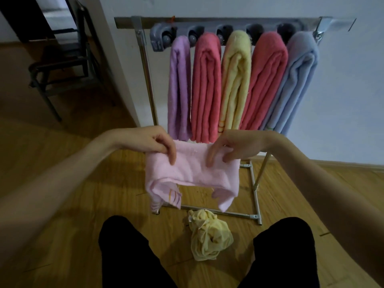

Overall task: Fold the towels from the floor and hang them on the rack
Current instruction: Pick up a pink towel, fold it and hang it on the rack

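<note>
Pale pink towel [193,171], limp, half-folded, striped corner drooping between both hands.

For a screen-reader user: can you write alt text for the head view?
Left hand and right hand hold a pale pink towel above the wooden floor. Behind it, five folded towels hang on the rack; a crumpled yellow towel lies between the person's knees.

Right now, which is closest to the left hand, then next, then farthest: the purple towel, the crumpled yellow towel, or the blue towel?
1. Purple towel, hanging just above the left hand.
2. Crumpled yellow towel, on the floor below.
3. Blue towel, far right of the rack.
</note>
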{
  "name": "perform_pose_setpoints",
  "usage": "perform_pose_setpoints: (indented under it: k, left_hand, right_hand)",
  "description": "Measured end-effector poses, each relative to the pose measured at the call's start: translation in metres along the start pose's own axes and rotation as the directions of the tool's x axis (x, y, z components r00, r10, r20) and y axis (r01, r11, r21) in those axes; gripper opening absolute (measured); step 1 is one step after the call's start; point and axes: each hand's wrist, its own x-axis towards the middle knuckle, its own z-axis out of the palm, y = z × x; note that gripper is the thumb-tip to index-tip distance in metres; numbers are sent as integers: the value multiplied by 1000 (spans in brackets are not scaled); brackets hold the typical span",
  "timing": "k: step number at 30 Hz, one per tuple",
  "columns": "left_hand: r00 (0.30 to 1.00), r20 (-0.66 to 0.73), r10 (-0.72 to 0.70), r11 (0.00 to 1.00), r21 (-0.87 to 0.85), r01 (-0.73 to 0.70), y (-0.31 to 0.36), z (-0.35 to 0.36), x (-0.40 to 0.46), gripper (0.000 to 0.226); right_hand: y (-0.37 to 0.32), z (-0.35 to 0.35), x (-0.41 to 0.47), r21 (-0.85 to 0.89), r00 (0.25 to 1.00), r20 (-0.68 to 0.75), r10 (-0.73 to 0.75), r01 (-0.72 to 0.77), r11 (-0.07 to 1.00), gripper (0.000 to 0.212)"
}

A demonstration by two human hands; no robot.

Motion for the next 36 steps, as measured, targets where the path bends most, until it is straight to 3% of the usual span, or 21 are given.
perform_pose_setpoints:
  k: [3, 7, 10, 13, 15, 18, 27, 31, 33, 36]
  left_hand:
    - [996, -38, -76, 995, 59, 78, 0, -7, 1, 34]
    - [929, -361, -80, 944, 272, 187, 2, -19, 1, 36]
    - [795, -607, -9, 898, 344, 273, -6, -24, 5, 47]
    - [592, -793, 144, 881, 376, 289, -8, -30, 12, 49]
    - [479, -844, 241, 851, 420, 314, -6, -42, 15, 47]
    - [394, -866, 309, 814, 455, 361, -1, -68, 19, 53]
    - [294, -864, 409, 734, 503, 457, 15, -147, 33, 62]
    - [307, -857, 415, 796, 505, 333, 13, -166, 54, 62]
    - [329, -833, 446, 794, 537, 284, 6, -171, 65, 63]
    - [387, -773, 503, 778, 600, 186, -7, -176, 80, 56]
  right_hand:
    - [-6, -8, 12, -136, 988, -124, 92, -109, 985, 55]
    - [-15, -13, 32, -230, 882, -460, 105, -232, 945, 48]
    - [-20, -19, 47, -249, 759, -650, 30, -250, 936, 43]
    - [-24, -31, 62, -293, 614, -785, -80, -255, 922, 40]
    - [-30, -42, 70, -298, 514, -849, -122, -275, 914, 40]
    - [-44, -60, 78, -242, 382, -916, -125, -274, 931, 38]
    - [-61, -110, 110, -171, 135, -981, -136, -298, 939, 48]
    - [-59, -114, 135, -129, -31, -989, -146, -316, 940, 47]
    - [-51, -112, 151, -85, -97, -989, -110, -229, 970, 49]
    - [-39, -110, 171, -53, -65, -997, -51, 22, 998, 40]
